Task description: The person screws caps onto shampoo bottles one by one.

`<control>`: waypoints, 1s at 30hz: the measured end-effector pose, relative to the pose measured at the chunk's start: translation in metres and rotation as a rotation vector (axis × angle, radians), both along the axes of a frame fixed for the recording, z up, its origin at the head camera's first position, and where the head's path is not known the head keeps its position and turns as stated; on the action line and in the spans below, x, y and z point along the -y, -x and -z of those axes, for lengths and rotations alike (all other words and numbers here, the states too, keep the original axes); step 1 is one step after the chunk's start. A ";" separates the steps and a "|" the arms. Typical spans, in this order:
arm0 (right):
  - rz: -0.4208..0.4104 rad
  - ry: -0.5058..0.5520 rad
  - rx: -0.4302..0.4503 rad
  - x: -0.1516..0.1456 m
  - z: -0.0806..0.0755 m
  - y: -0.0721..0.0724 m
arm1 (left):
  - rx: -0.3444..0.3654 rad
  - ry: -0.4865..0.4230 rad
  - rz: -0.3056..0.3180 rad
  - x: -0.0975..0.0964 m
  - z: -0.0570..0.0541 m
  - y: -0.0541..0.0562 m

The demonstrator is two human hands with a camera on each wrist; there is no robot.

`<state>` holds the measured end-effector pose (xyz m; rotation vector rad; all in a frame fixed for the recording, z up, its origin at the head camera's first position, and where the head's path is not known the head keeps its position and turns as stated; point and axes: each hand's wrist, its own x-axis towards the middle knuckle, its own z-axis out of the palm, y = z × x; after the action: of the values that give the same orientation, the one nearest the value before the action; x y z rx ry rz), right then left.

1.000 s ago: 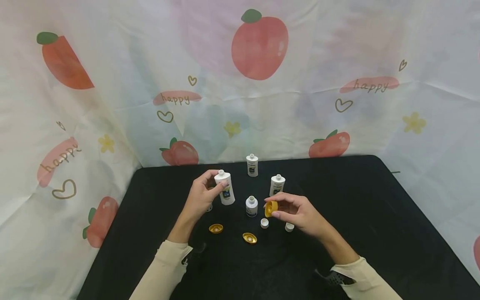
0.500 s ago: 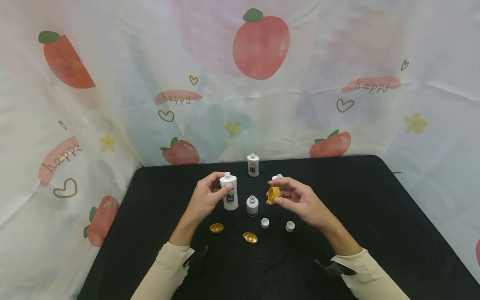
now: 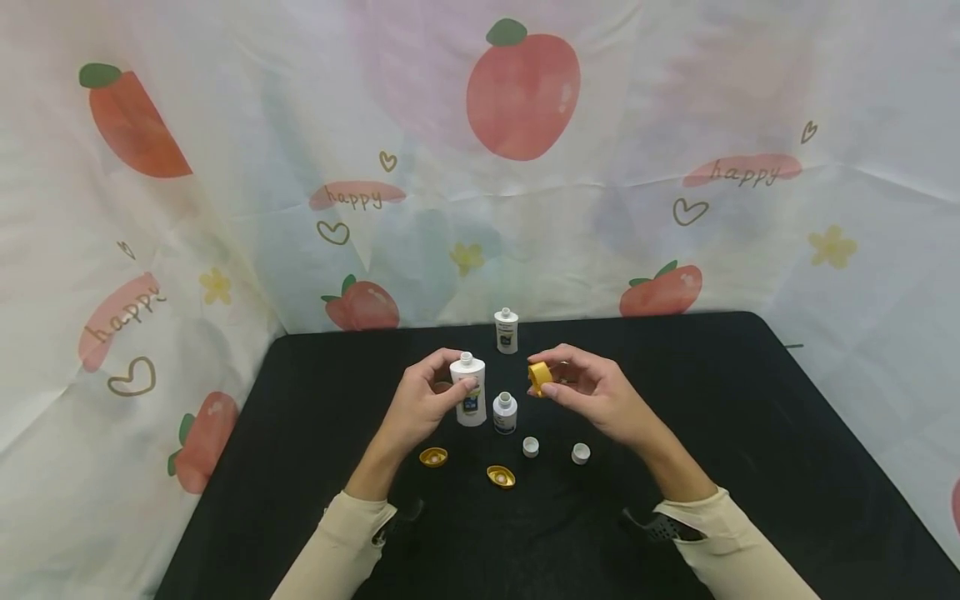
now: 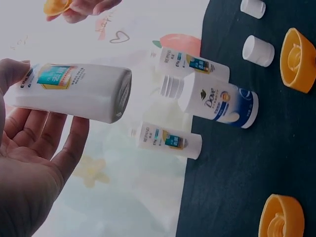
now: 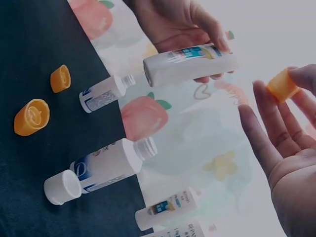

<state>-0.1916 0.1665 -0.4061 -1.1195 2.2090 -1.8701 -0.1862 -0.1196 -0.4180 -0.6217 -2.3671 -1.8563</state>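
My left hand (image 3: 423,400) grips a white shampoo bottle (image 3: 470,408) by its upper part, the uncapped neck upward, raised off the table. Thumb on the label side, fingers behind it. To the right, my right hand (image 3: 596,387) pinches a yellow cap (image 3: 539,377) between thumb and fingers, apart from the bottle's neck. The cap's oval shape shows in the right wrist view. Between and below the hands stands an uncapped white Dove bottle (image 4: 217,101). Another small uncapped white bottle (image 5: 103,94) is hidden behind my left hand in the head view.
Two yellow caps (image 3: 432,457) (image 3: 501,477) lie in front of the hands. Two white caps (image 3: 530,447) (image 3: 581,454) lie right of them. One uncapped white bottle (image 3: 506,333) stands near the back edge of the black table (image 3: 675,350); another (image 4: 197,64) hides behind my right hand.
My left hand has brought the shampoo bottle right and slightly toward me. My right hand has lifted the yellow cap higher and turned it, so the two are closer together.
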 end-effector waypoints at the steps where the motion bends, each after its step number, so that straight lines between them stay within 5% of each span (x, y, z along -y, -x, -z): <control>1: 0.003 -0.005 0.001 0.001 -0.002 0.000 | -0.002 -0.005 0.003 -0.001 0.000 -0.001; 30: 0.055 -0.050 -0.077 0.020 -0.031 0.011 | -0.007 -0.060 0.112 -0.017 -0.004 -0.008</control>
<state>-0.2025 0.1468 -0.3753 -1.1528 2.3368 -1.8110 -0.1777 -0.1028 -0.4136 -0.7684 -2.3076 -1.9580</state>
